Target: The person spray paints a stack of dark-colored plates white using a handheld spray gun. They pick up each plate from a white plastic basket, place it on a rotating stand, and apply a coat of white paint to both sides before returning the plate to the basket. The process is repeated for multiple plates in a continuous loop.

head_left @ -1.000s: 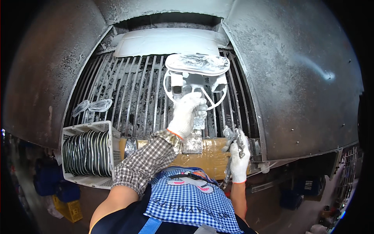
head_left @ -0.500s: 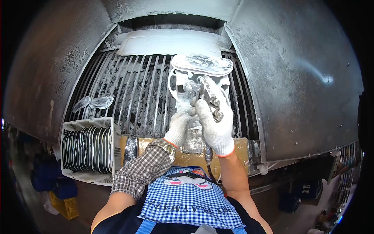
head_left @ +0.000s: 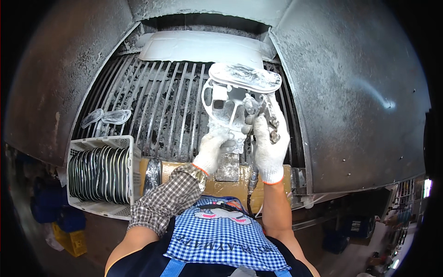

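The fingers of my right hand [head_left: 270, 152] are wrapped around a grey, crusty metal tool [head_left: 264, 105] that looks like a spray gun, at three o'clock. The fingers of my left hand [head_left: 211, 150] bend in beside a white, lumpy post [head_left: 238, 144] near the middle, maybe to stop it wobbling; I cannot tell how hard they squeeze.

Big, dark, dusty metal walls [head_left: 55, 92] stand at ten and two, maybe to keep dust in. Between them run long grey metal bars [head_left: 159, 106], with gaps where dust could drop. Far back at twelve is a pale, flat sheet [head_left: 198, 46]. At six lies a brown, shiny board [head_left: 219, 190]. At eight sits a white plastic basket [head_left: 136, 173] with holes; its thin, dark, shiny pieces [head_left: 99, 175] stand in a row, perhaps so more fit. At twelve is a white frame with a round rim [head_left: 206, 101]. On it, just past twelve, rests a long white oval pad [head_left: 244, 77] with grey smears, probably up high so its top stays free. Past nine, two small clear oval pieces [head_left: 116, 117] lie side by side on the bars.
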Demonstrator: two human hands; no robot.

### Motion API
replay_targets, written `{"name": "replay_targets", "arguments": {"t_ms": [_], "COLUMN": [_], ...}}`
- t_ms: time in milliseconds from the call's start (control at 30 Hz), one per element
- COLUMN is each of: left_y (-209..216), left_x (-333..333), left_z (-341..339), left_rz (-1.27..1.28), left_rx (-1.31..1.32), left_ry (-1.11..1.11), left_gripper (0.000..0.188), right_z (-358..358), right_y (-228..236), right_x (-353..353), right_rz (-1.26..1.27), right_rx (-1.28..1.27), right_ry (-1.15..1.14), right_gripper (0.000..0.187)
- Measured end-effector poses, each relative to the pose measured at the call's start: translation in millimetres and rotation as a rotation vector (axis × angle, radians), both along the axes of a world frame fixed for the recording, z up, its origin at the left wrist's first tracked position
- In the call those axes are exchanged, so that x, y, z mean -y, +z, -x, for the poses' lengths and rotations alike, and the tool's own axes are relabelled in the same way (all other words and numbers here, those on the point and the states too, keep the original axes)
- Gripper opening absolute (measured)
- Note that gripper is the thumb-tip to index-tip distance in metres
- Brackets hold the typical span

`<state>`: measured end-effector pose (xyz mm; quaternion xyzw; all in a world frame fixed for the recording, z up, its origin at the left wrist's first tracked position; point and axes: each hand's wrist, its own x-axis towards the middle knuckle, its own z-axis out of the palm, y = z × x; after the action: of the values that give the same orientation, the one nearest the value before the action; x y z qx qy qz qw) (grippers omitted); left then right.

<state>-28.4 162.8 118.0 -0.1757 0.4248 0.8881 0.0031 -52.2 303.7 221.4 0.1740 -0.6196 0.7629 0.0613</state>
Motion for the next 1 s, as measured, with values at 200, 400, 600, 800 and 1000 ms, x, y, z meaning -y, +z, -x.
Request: {"name": "replay_targets", "arguments": {"t_ms": [200, 400, 600, 800, 1000], "left_y": [-27.1, -37.5, -41.9, -58.8, -55.7], "left_x": [24.7, 31.9, 6.3, -15.0, -21.3], "left_z": [20.4, 37.0, 26.7, 32.2, 32.7], "left_rz": [-0.062, -0.310, -0.434, -0.417, -0.419], "left_rx": [-0.046, -0.249, -0.102, -0.145, -0.142], "left_ry": [0.058, 0.008, -0.006, -0.055, -0.077], "left_gripper": [0.033, 0.026, 0.022, 0.030, 0.028], "right_z": [-19.6, -35.5, -53.1, -62.4, -59.0], "right_y": [1.3, -10.7, -11.5, 5.8, 18.3], "right_x": [-19.3, -41.8, -54.2, -57.2, -31.8], "right_rz": [-0.033, -0.044, -0.280, -0.270, -0.238], "right_rx": [0.052, 0.085, -0.014, 0.016, -0.032], "right_ry": [0.010, -0.013, -0.266, -0.309, -0.311], "right_gripper": [0.054, 0.053, 0.053, 0.053, 0.051]}}
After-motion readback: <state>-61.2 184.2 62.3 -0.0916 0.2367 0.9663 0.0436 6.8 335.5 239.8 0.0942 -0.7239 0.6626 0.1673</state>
